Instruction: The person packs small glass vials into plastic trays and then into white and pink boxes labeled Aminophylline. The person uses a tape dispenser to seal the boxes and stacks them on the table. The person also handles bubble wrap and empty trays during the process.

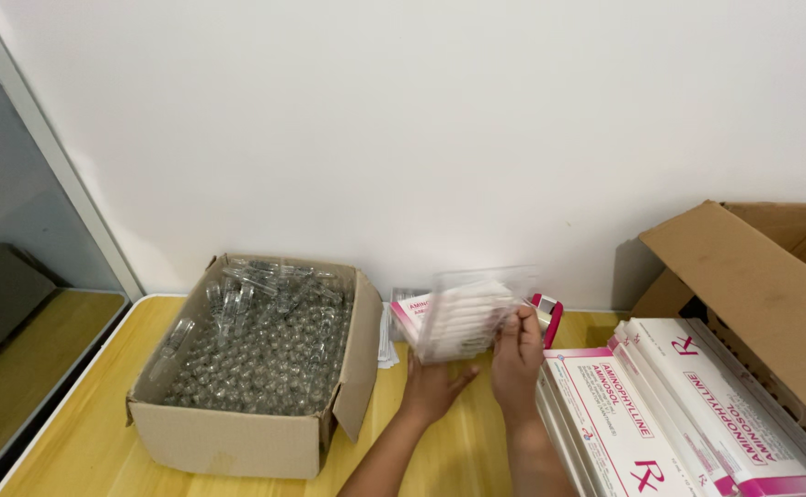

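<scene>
- I see my left hand (432,391) under a clear plastic tray (466,317), palm up, with the fingers spread wide; it supports the tray from below.
- My right hand (516,361) grips the right end of the same tray, fingers closed on its edge.
- The tray is just above both hands, so neither hand is really nearer; its long axis goes left to right, a little tilted up on the right.
- The tray looks see-through and shiny, with white ribbed rows inside; it is blurred, so I cannot tell what lies in the rows.
- Behind the tray a small box (409,315) with a pink stripe shows.
- Left of my left hand stands an open cardboard box (237,433) full of small glass vials (265,354).
- Right of my right hand lie stacked white and pink cartons (670,405), touching my wrist.
</scene>
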